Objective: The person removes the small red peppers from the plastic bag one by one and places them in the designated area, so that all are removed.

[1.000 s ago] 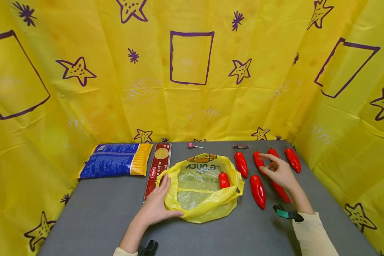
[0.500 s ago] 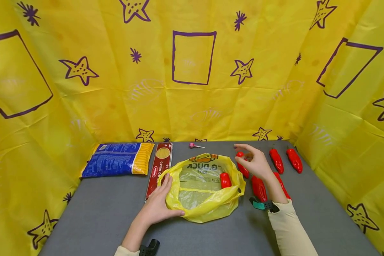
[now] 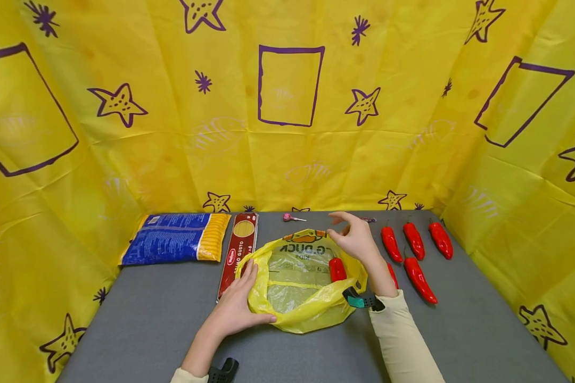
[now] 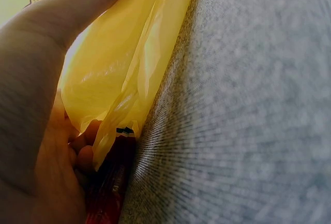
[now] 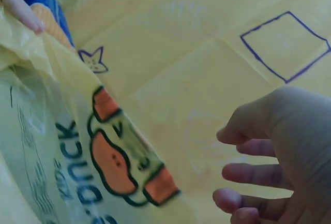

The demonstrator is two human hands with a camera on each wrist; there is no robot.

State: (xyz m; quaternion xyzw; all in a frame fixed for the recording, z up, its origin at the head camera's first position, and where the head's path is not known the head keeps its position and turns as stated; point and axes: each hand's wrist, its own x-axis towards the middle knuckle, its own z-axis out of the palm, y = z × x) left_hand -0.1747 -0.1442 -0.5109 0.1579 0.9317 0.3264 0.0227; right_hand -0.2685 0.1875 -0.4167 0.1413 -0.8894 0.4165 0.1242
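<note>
A yellow plastic bag [image 3: 311, 319] stands with its mouth open in the head view, a red pepper [image 3: 337, 269] inside it. My left hand [image 3: 235, 308] holds the bag's left rim, thumb at the front edge; the left wrist view shows fingertips partly behind the plastic. Over the bag's back right rim hovers my right hand [image 3: 356, 242], fingers loosely bent. The right wrist view shows nothing between its fingers, with the bag's printed duck [image 5: 119, 162] beside them. Several red peppers, including a long pepper [image 3: 419, 279], lie to the right; my right forearm partly covers one.
Left of the bag are a red pasta package [image 3: 241, 239] and a blue-and-yellow food packet [image 3: 172, 239]. A pink lollipop [image 3: 289, 217] lies behind the bag. A wrapped candy [image 3: 369, 219] is partly hidden by the right hand. Yellow cloth walls [image 3: 172, 159] enclose the grey table [image 3: 124, 330].
My right hand has moved left from above the peppers to the bag's back right rim, carrying nothing visible. My left hand and the bag look unmoved.
</note>
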